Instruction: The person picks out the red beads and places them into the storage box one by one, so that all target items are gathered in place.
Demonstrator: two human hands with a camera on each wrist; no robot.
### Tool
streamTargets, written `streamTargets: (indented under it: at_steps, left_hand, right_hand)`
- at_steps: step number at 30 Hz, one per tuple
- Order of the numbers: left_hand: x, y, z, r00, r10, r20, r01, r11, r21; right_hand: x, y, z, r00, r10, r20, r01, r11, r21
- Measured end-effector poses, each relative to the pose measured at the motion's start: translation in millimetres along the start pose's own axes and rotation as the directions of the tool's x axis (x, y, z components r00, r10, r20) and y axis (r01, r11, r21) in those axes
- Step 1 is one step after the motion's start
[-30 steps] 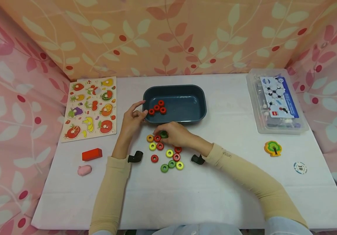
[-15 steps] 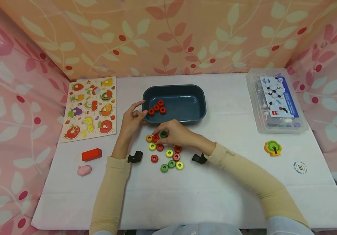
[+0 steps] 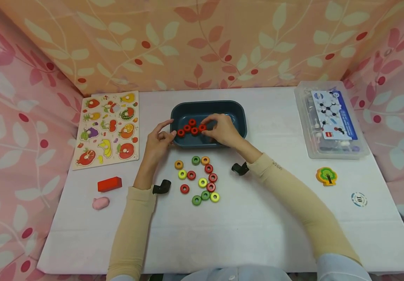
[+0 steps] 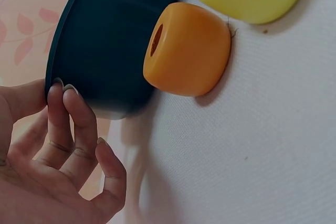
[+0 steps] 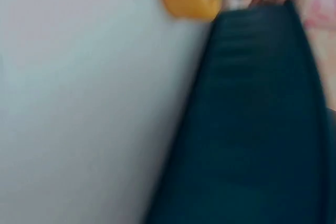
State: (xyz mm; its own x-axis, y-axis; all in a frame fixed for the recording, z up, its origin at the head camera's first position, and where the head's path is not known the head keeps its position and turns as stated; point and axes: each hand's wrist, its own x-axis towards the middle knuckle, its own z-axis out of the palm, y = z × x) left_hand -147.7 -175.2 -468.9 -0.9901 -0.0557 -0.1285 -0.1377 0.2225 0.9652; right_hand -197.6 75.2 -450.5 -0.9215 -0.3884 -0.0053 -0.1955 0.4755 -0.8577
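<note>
My left hand [image 3: 158, 143] pinches the left rim of a dark blue tray [image 3: 223, 145] between thumb and fingers, as the left wrist view shows on the tray wall [image 4: 100, 51]. Inside the tray, my right hand [image 3: 224, 130] pinches a red ring bead [image 3: 202, 128]. Several other red beads [image 3: 192, 122] sit together at the tray's left end. On the cloth in front lie loose ring beads: orange [image 3: 179, 164], green [image 3: 196, 160], yellow [image 3: 182, 174] and red [image 3: 191, 175]. The right wrist view is blurred; the tray's side hides the right fingers there.
A fruit puzzle board [image 3: 108, 150] and a clear plastic box [image 3: 339, 152] stand at the back corners. A red block [image 3: 109, 184] and pink pig [image 3: 101, 203] lie left. A tree piece [image 3: 326, 176] and round chip [image 3: 359, 199] lie right.
My right hand has taken a red bead from the loose group and moved it up into the tray. My left hand stays on the rim.
</note>
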Motion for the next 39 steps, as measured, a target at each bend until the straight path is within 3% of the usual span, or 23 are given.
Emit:
streamTargets:
  at_steps: [6, 12, 21, 29, 34, 39]
  left_hand:
    - [1.6, 0.1, -0.7, 1.0, -0.007, 0.009, 0.007, 1.0, -0.008]
    - [1.4, -1.4, 0.2, 1.0, 0.008, 0.002, -0.009, 1.0, 0.013]
    - [0.4, -1.1, 2.1, 1.0, 0.017, -0.001, -0.017, 1.0, 0.009]
    - [-1.2, 0.1, 2.6, 1.0, 0.005, -0.018, -0.005, 1.0, 0.004]
    - [-0.2, -0.7, 1.0, 1.0, -0.008, -0.01, 0.008, 1.0, 0.002]
    - [0.3, 0.0, 0.5, 1.0, -0.021, 0.001, 0.021, 1.0, -0.005]
  right_hand:
    - [15.6, 9.0, 1.4, 0.995, 0.1, 0.005, -0.099, 0.991, -0.093]
    - [26.4, 12.4, 7.8, 0.995, 0.099, -0.008, -0.099, 0.983, -0.155]
    - [24.9, 14.2, 7.4, 0.999, 0.021, 0.03, -0.02, 1.0, -0.019]
    - [6.8, 2.4, -9.4, 0.995, -0.055, 0.089, 0.062, 0.995, -0.08]
    - [-15.6, -10.2, -20.2, 0.975, -0.155, 0.159, 0.173, 0.979, -0.104]
    - [-38.2, -18.5, -25.0, 0.937, -0.244, 0.249, 0.268, 0.961, -0.069]
